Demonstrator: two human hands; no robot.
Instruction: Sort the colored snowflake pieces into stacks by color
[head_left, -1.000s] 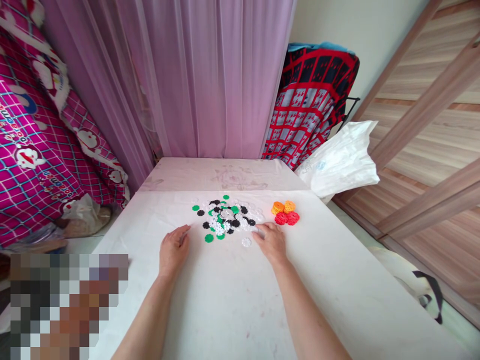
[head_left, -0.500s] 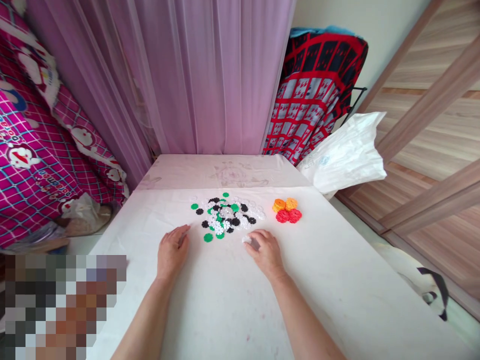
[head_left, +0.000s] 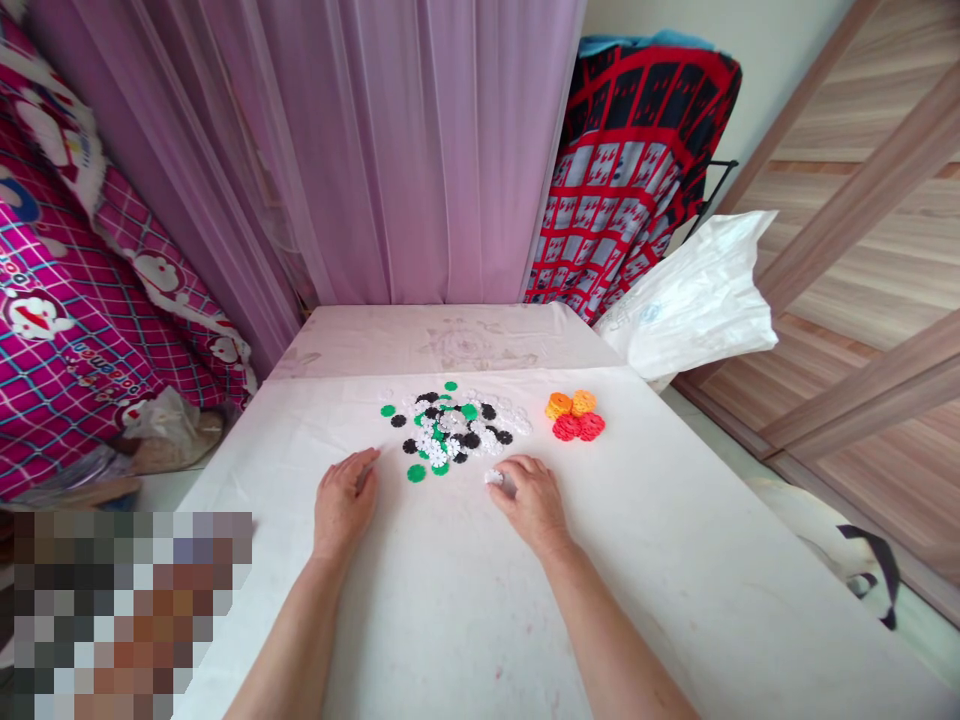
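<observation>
A loose pile of interlocking plastic snowflake discs (head_left: 452, 422) in white, green and black lies on the white-covered table (head_left: 442, 600). My left hand (head_left: 346, 500) rests on the table at the pile's near left, fingers bent slightly inward and thumb apart, holding nothing that I can see. At the near right, my right hand (head_left: 531, 498) pinches white snowflake discs (head_left: 493, 478) between thumb and fingertips; how many is hidden. A single green disc (head_left: 416, 473) lies between my hands, closer to the left one. Beyond my right hand sit stacked orange discs (head_left: 559, 404) and red discs (head_left: 578, 427).
A purple curtain (head_left: 420, 150) hangs behind the table's far edge. To the right are a white plastic bag (head_left: 697, 300), a red-and-black patterned cloth (head_left: 622, 180) and a wooden wardrobe (head_left: 862, 250). A pink checked cloth (head_left: 90, 300) hangs at left, above a blurred-out patch.
The camera view has shifted slightly. Both hands, the white discs in my right hand and the pile stay essentially in place.
</observation>
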